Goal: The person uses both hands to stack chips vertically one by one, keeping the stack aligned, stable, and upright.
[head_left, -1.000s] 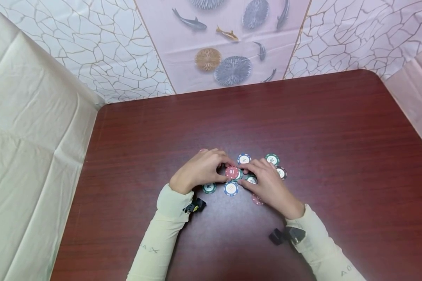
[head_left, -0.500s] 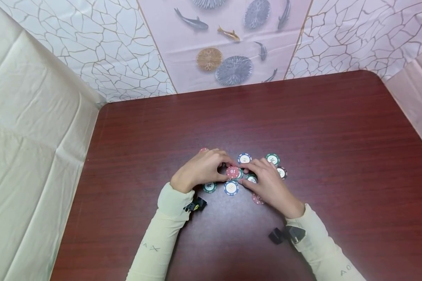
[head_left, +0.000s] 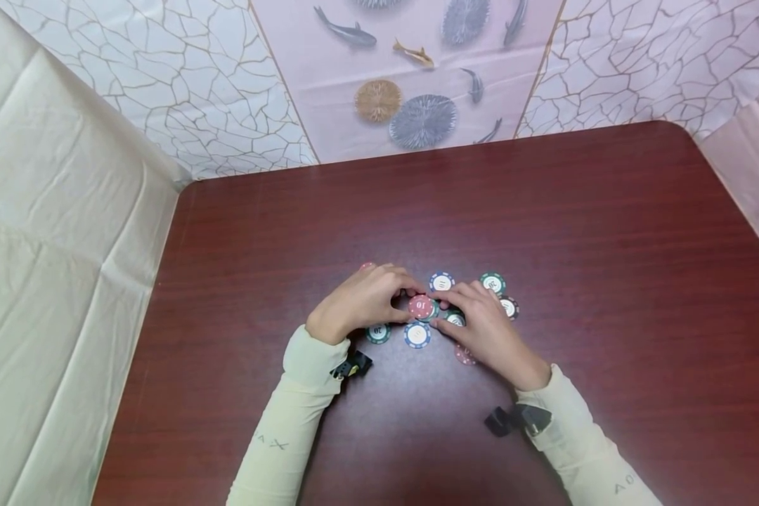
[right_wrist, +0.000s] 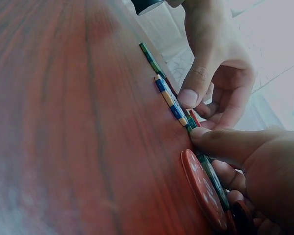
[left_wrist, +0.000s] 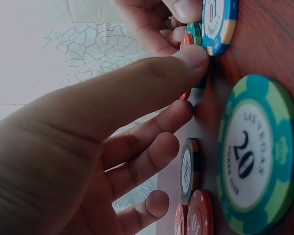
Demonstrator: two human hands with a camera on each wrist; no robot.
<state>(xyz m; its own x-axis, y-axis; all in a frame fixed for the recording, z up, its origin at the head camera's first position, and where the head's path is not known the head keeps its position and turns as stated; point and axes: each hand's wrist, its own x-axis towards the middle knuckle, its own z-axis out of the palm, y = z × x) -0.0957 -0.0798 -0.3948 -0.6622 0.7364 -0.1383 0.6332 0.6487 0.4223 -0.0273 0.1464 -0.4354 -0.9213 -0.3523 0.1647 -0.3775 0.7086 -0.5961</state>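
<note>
In the head view my left hand (head_left: 363, 302) pinches a red poker chip (head_left: 421, 307) marked 10, thumb on its near side and fingers on its far side. This chip lies over a green poker chip, whose edge (head_left: 433, 311) shows at the right. From the right, my right hand (head_left: 483, 323) holds that green chip's edge between thumb and fingers. In the right wrist view the right thumb (right_wrist: 203, 137) presses near the green chip's rim, close to the left thumb (right_wrist: 190, 95). The fingers partly hide both chips. A blue-and-white chip (head_left: 417, 334) lies just in front.
Around the hands on the dark red table (head_left: 278, 232) lie a green 20 chip (head_left: 378, 333), a blue chip (head_left: 442, 282), another green chip (head_left: 492, 283), a black chip (head_left: 509, 308) and a red chip (head_left: 464, 354). Cloth hangings (head_left: 209, 98) border the table's far and left sides.
The head view has shifted slightly. Both hands keep almost the same place and grip, and the loose chips lie as before.
</note>
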